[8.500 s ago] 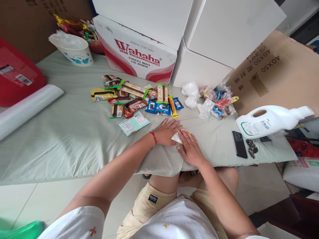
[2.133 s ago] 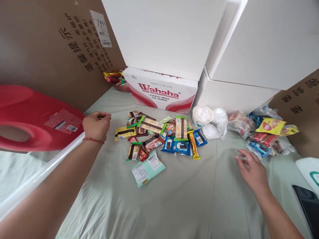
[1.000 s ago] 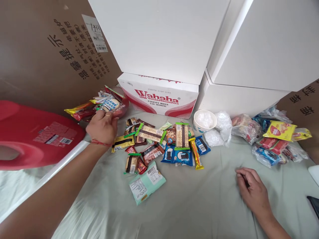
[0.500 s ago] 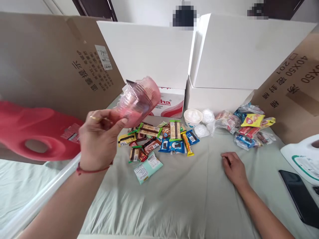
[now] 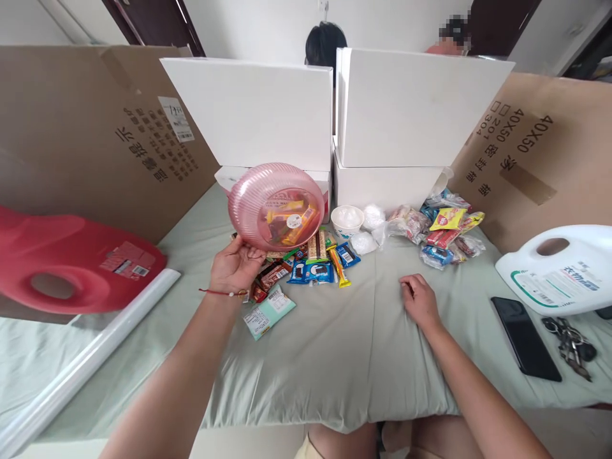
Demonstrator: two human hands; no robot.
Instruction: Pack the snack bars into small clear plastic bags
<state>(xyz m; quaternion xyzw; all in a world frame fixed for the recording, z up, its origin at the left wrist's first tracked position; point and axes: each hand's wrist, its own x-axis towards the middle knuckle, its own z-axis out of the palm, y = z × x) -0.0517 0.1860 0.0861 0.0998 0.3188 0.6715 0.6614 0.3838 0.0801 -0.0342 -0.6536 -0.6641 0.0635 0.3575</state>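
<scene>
My left hand (image 5: pixel 238 268) holds a round, clear pink plastic dish (image 5: pixel 239 210) by its lower edge, fingers behind it. Its underside, with a round white label, faces me. Orange and yellow packets (image 5: pixel 300 231) show through the bottom. Just below and behind the dish lies a pile of wrapped snacks, among them blue packets (image 5: pixel 313 272), a yellow stick packet (image 5: pixel 339 266) and brown-wrapped bars (image 5: pixel 273 275). A pale green packet (image 5: pixel 269 312) lies nearer me. On the sheet to the right rests my right hand (image 5: pixel 421 299), loosely curled, with nothing seen in it.
White boxes (image 5: pixel 387 185) stand at the back. A paper bowl (image 5: pixel 347 221) and bagged snacks (image 5: pixel 447 239) sit before them. A red jug (image 5: pixel 86 268) and clear roll (image 5: pixel 95 363) lie left; a white jug (image 5: pixel 564 271), phone (image 5: pixel 526 338) and keys (image 5: pixel 568 344) lie right.
My left hand has turned the dish from edge-on until its round underside faces me. The view has shifted and pulled back somewhat. My right hand stays resting on the sheet.
</scene>
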